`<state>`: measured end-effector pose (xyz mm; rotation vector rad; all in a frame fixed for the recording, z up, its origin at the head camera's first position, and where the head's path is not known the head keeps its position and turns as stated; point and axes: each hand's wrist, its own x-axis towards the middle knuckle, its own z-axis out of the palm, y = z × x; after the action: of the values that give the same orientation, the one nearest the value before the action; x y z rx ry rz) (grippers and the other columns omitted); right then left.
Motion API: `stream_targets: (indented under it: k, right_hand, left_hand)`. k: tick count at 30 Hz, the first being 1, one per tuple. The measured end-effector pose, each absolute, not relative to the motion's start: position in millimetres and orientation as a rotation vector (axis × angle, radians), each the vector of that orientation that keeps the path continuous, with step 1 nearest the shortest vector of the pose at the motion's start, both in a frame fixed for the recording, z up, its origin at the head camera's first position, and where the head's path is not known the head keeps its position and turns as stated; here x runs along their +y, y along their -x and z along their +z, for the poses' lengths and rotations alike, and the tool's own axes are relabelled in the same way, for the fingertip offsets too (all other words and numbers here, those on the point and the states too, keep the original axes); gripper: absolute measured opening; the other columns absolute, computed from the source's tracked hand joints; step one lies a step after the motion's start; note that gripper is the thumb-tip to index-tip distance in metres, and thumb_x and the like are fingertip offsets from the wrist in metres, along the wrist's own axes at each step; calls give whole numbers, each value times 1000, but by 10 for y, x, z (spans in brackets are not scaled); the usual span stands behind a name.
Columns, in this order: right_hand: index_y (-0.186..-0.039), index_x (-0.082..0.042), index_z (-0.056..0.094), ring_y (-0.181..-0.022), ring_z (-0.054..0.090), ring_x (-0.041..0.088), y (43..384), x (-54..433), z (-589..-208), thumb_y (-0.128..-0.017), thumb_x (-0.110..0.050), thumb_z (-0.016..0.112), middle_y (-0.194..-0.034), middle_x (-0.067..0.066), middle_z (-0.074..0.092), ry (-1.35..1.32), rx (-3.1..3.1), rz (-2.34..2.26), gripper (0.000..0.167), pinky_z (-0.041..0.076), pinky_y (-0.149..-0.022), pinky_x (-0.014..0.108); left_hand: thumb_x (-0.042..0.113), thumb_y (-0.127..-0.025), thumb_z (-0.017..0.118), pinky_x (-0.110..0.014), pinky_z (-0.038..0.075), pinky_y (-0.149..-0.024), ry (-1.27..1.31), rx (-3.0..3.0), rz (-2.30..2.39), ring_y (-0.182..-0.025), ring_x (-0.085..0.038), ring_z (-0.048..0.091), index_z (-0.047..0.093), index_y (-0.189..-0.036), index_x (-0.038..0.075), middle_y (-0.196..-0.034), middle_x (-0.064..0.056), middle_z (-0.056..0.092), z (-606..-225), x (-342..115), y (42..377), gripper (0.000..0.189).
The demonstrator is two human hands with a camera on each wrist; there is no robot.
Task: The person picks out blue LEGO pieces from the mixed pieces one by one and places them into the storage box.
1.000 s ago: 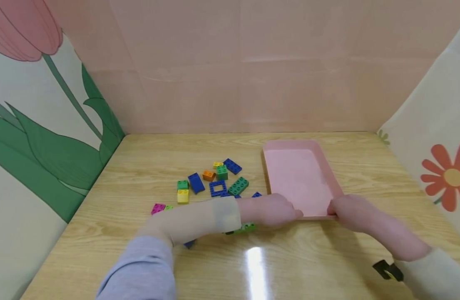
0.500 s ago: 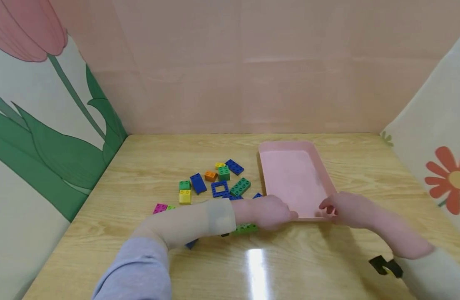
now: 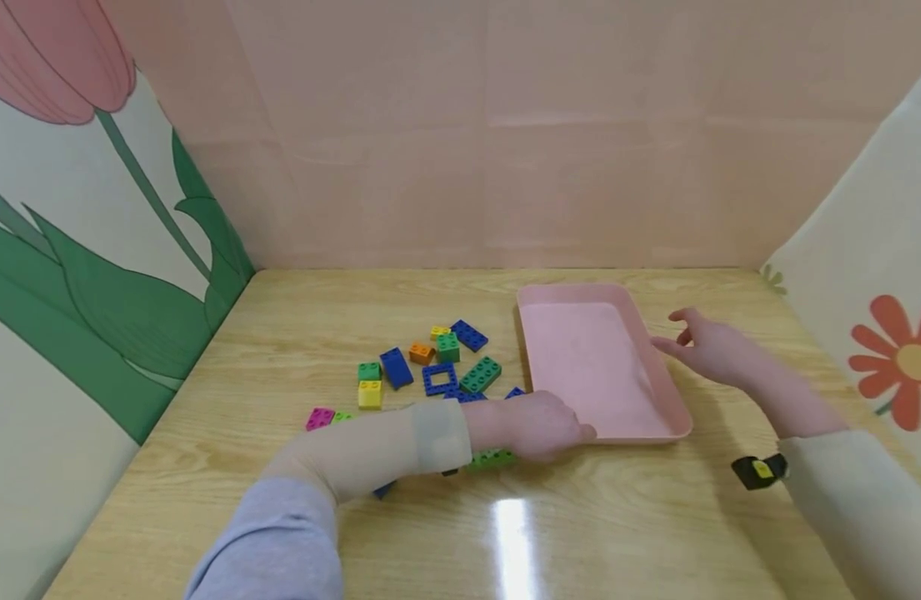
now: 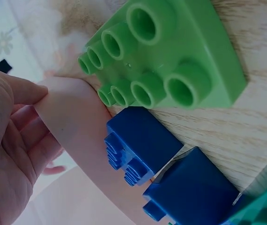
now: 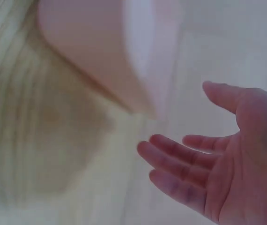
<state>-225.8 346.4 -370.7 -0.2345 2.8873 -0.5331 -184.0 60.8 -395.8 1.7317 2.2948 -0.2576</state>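
A shallow pink tray (image 3: 591, 358) lies on the wooden table, right of the centre in the head view. My left hand (image 3: 544, 425) pinches its wall at the near left corner; in the left wrist view the thumb presses one side of that wall (image 4: 79, 119) and the fingers lie behind it. My right hand (image 3: 711, 346) hovers beside the tray's right wall, thumb and fingers spread, holding nothing. In the left wrist view a light green building brick (image 4: 203, 61) and blue building bricks (image 4: 145, 138) lie close to the tray wall.
Several loose building bricks spread left of the tray, among them a dark green one (image 3: 480, 375), a blue frame (image 3: 440, 379), a yellow one (image 3: 369, 395) and a pink one (image 3: 320, 418). My left forearm covers part of them. A pink backdrop (image 3: 460, 167) rises behind the table.
My right hand has let go of the tray's near right corner and moved up along its right side, fingers opening. The tray shifted slightly left earlier; my left hand stays on its corner.
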Motion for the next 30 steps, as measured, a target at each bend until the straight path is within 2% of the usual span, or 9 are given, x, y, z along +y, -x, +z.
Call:
stream_targets:
  k: [3, 6, 11, 14, 18, 24, 30]
  right_hand:
    - [-138, 17, 23, -81, 63, 30, 2358, 3495, -3857, -97, -56, 47, -100, 28, 60, 186, 2741, -587, 87, 50, -66, 46]
    - [-136, 16, 26, -73, 61, 24, 2417, 3512, -3987, -97, -56, 48, -94, 21, 60, 165, 2625, -661, 85, 50, -59, 41]
    - [-128, 13, 35, -62, 57, 21, 2483, 3516, -4185, -95, -47, 57, -88, 17, 60, 173, 2590, -764, 72, 50, -54, 40]
    - [-125, 15, 40, -73, 61, 24, 2522, 3529, -4288, -94, -37, 61, -93, 19, 63, 251, 2669, -735, 64, 52, -62, 41]
    - [-120, 15, 49, -82, 60, 24, 2544, 3555, -4347, -94, -29, 59, -93, 17, 65, 278, 2708, -697, 52, 50, -70, 38]
    - [-110, 14, 54, -69, 60, 18, 2508, 3558, -4342, -94, -20, 54, -80, 7, 62, 161, 2591, -769, 38, 49, -61, 34]
    - [-107, 13, 54, -58, 59, 17, 2416, 3496, -4299, -93, -15, 52, -71, 6, 59, 138, 2571, -826, 31, 49, -52, 35]
  left_hand:
    - [19, -103, 47, -17, 46, -68, -1749, 2297, -241, -73, -4, 57, 58, -120, 18, -85, 7, 61, -3971, 606, 1838, 21]
    - [19, -103, 47, -17, 46, -68, -1750, 2296, -237, -73, -4, 57, 58, -121, 18, -86, 8, 61, -3979, 612, 1836, 22]
    - [20, -103, 47, -17, 46, -69, -1711, 2291, -234, -73, -4, 57, 57, -122, 20, -85, 8, 60, -3981, 614, 1844, 22]
    - [19, -102, 48, -17, 46, -70, -1695, 2286, -218, -73, -4, 56, 57, -123, 21, -85, 8, 59, -3981, 600, 1857, 23]
    - [18, -101, 50, -17, 45, -69, -1700, 2279, -200, -72, -5, 56, 57, -123, 21, -84, 9, 59, -3971, 587, 1872, 23]
    - [19, -102, 49, -17, 45, -69, -1701, 2272, -201, -72, -4, 56, 57, -126, 21, -84, 8, 58, -3975, 597, 1872, 25]
    - [17, -101, 51, -17, 46, -73, -1727, 2255, -169, -76, -3, 56, 56, -130, 20, -90, 9, 62, -3983, 568, 1905, 29]
